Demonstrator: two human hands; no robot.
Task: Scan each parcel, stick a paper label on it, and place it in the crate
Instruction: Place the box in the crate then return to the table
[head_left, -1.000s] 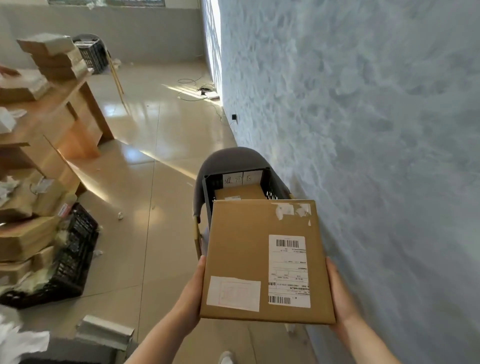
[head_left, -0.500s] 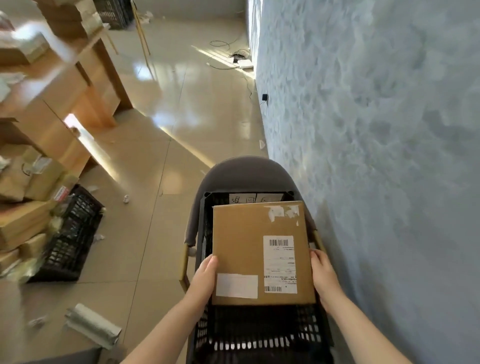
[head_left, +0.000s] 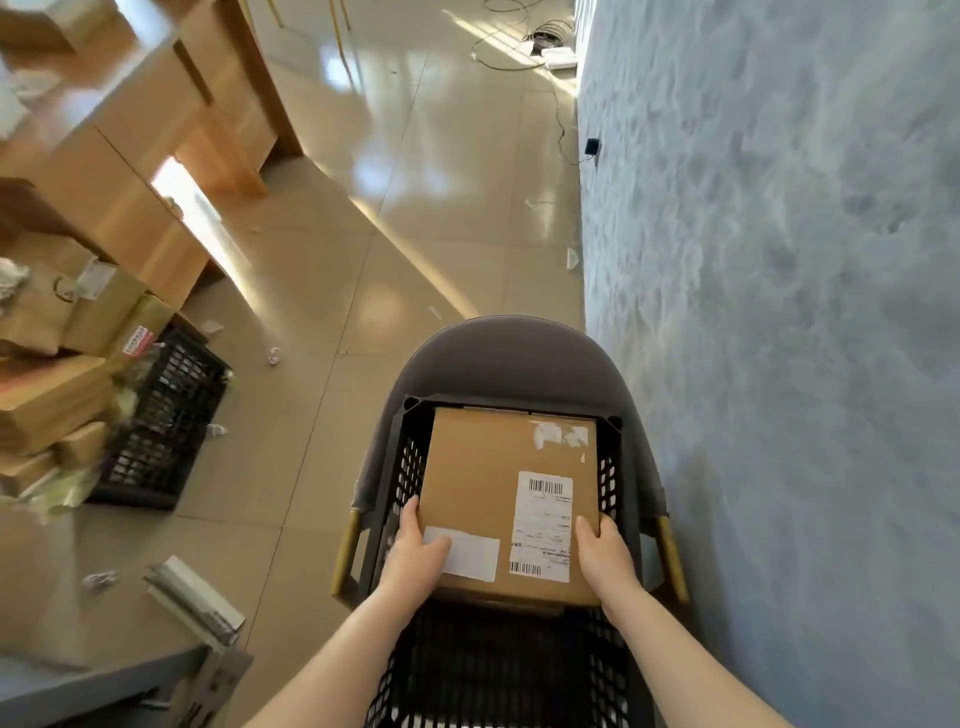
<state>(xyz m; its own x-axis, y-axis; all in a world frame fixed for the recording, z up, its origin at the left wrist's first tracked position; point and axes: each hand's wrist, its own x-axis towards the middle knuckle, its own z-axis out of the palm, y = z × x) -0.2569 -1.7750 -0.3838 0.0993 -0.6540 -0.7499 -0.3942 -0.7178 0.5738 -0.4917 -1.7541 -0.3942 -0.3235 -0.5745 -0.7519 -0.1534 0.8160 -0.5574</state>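
The left hand (head_left: 415, 558) and right hand (head_left: 605, 553) each grip 1 near corner of the brown parcel (head_left: 506, 499), now low inside the black crate (head_left: 621, 499), so it should go down flat, then both let go.

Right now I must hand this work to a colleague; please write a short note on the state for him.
Left hand and right hand both hold the near end of the parcel.
The parcel is inside the black crate on the grey chair, on top of another box; not released yet.
Done: paper label and barcode label are on it.
Left: let go, then fetch the next parcel.
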